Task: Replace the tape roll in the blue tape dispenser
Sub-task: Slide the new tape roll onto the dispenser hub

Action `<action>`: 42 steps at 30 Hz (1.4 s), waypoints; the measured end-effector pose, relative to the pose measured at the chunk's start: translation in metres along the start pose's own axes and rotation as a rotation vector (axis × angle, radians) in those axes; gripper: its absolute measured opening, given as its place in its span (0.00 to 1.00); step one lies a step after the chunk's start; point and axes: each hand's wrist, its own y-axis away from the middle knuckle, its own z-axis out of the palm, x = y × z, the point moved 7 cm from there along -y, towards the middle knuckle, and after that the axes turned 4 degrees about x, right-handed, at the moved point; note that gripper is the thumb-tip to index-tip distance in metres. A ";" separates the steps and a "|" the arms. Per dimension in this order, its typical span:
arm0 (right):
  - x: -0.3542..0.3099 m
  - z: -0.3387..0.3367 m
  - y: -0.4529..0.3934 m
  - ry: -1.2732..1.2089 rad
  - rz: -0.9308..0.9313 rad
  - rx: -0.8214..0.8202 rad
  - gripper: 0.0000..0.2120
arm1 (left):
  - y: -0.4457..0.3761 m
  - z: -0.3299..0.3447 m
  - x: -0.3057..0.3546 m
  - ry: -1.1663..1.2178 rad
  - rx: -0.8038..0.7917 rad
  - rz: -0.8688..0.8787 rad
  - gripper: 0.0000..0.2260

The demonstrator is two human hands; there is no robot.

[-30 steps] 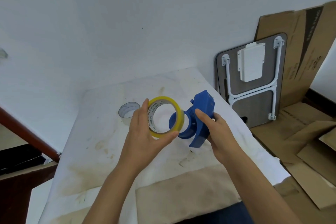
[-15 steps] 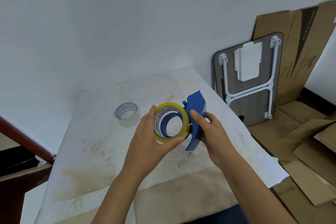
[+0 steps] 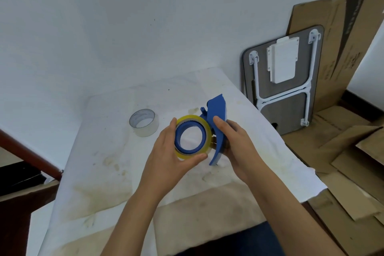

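I hold the blue tape dispenser (image 3: 217,116) upright above the table in my right hand (image 3: 234,143), fingers wrapped round its body from the right. The yellow tape roll (image 3: 204,125) sits around the dispenser's blue hub (image 3: 178,141). My left hand (image 3: 168,151) grips the roll's rim with thumb below and fingers on the left side. A nearly used-up clear tape roll (image 3: 144,122) stands on the table to the left, apart from both hands.
The table (image 3: 104,172) wears a stained white cloth. A folded small table (image 3: 282,85) leans on the wall at right, with flattened cardboard (image 3: 342,162) on the floor beside it. A dark red rail (image 3: 27,151) runs at left.
The yellow roll went from being held beside the dispenser to sitting over its blue hub. Both hands came closer together and the dispenser turned more edge-on.
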 end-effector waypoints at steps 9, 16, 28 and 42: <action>-0.006 0.001 0.002 -0.159 -0.005 -0.067 0.21 | -0.003 0.004 0.005 0.193 -0.055 -0.054 0.41; -0.014 -0.002 0.007 -0.341 0.018 -0.199 0.16 | -0.006 -0.003 -0.008 0.791 -0.194 -0.417 0.26; -0.029 0.014 0.010 -0.205 -0.097 -0.248 0.12 | -0.003 -0.001 0.015 0.814 -0.251 -0.265 0.14; 0.002 0.008 0.003 -0.103 0.007 -0.184 0.15 | 0.006 0.026 0.020 0.717 -0.353 -0.289 0.16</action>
